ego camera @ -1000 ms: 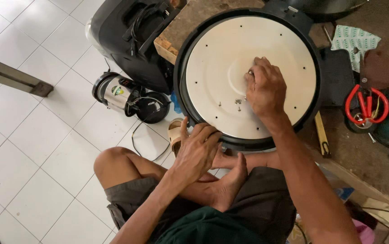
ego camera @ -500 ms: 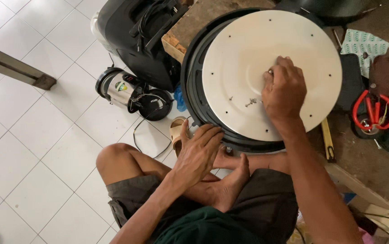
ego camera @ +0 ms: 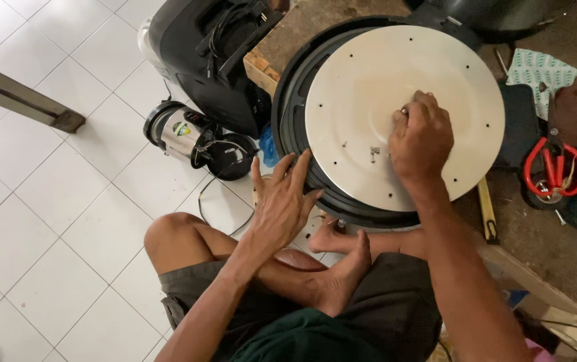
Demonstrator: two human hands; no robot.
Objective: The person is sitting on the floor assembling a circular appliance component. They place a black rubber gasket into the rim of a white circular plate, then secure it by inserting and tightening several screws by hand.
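Round metal plate lies flat on the black circular housing in front of our crossed legs. Our right hand rests on the plate, fingertips pinched together on something too small to tell. Our left hand is spread open, fingers touching the housing's near rim. Red pliers lie well apart to the right.

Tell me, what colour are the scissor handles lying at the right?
Red scissor handles, clearest in the head view.
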